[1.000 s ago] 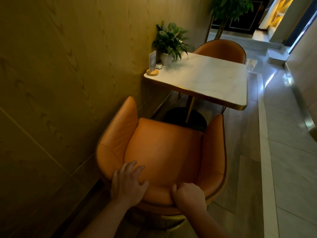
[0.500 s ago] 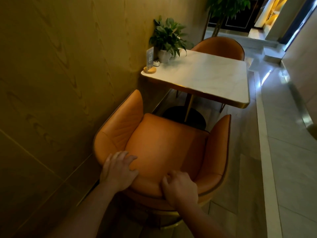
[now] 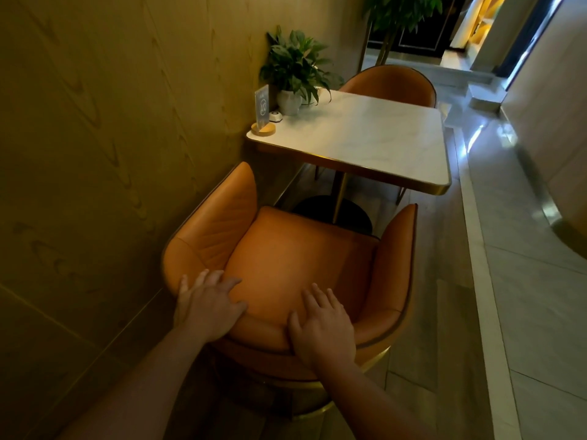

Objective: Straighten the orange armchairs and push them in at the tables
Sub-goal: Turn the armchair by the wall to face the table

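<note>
An orange armchair stands right in front of me, its seat facing a white marble table with a gold edge. My left hand lies over the left part of the backrest top, fingers spread. On the middle of the backrest my right hand rests with straight fingers pointing over the rim toward the seat. The chair's front edge sits just short of the table's black round base. A second orange armchair stands at the table's far side, tucked against it.
A wood-panelled wall runs close along the chair's left side. On the table's far left corner stand a potted plant, a sign holder and a small call button. A tiled aisle lies on the right.
The armchair has moved forward toward the table and turned slightly. My right hand has gone from curled on the backrest rim to flat with straight fingers.
</note>
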Tool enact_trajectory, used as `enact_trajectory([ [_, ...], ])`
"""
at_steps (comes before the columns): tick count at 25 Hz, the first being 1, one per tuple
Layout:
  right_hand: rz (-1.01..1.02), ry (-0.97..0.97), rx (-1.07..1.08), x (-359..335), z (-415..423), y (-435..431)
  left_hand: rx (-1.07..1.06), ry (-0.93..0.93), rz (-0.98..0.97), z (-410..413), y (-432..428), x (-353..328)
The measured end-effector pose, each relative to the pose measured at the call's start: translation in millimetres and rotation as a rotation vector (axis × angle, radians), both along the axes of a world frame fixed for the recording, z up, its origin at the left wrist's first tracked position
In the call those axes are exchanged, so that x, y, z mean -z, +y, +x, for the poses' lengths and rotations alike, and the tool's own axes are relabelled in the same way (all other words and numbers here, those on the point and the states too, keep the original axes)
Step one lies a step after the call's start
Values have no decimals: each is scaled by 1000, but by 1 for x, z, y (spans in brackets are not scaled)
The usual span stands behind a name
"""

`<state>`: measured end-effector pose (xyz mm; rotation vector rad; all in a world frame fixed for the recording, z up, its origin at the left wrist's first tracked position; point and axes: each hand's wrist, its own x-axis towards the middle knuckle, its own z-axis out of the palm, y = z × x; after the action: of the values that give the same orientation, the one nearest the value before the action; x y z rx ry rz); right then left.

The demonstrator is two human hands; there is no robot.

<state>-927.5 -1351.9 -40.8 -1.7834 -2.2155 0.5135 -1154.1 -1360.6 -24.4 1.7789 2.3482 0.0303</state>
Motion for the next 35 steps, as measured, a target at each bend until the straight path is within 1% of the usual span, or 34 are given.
enact_trajectory([
  [9, 80, -36, 8, 1, -6, 23, -9, 37, -3, -3, 23, -3],
  [15, 57, -75, 16, 1, -13, 34, -6, 41, -18, -11, 35, 0],
  [22, -31, -81, 22, -1, -23, 55, 0, 12, -31, -25, 60, 6],
  [29, 83, -59, 34, 1, -28, 63, -7, -3, -17, -33, 75, 9],
  [35, 73, -45, 39, 4, -34, 78, 18, 0, -4, -39, 91, 8],
])
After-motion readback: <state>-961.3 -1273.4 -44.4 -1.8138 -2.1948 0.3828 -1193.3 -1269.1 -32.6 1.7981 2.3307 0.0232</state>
